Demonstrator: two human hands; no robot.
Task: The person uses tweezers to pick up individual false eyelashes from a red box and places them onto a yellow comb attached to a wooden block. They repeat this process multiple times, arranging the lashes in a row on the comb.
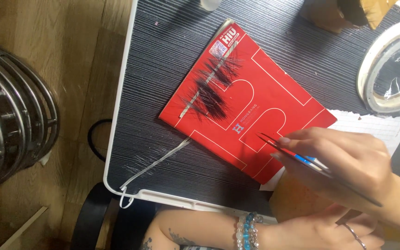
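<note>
My right hand [348, 162] comes in from the right and grips a pair of thin pointed tweezers [297, 155]. Their tips hover over the lower right part of a red booklet [274, 92] that lies tilted on the dark striped table [163, 46]. A pale strip with tufts of black lash fibres [211, 85] lies on the booklet's upper left part, well away from the tweezer tips. My left hand [320, 222], with a beaded bracelet and a ring, rests at the table's near edge, mostly under my right hand. Its fingers are hidden.
A second pale strip [156, 162] with fine fibres trails off the table's near left corner. A white tape roll [392, 69] and a sheet of white paper [371, 127] lie at right. A metal wire frame [10, 115] stands on the wooden floor at left.
</note>
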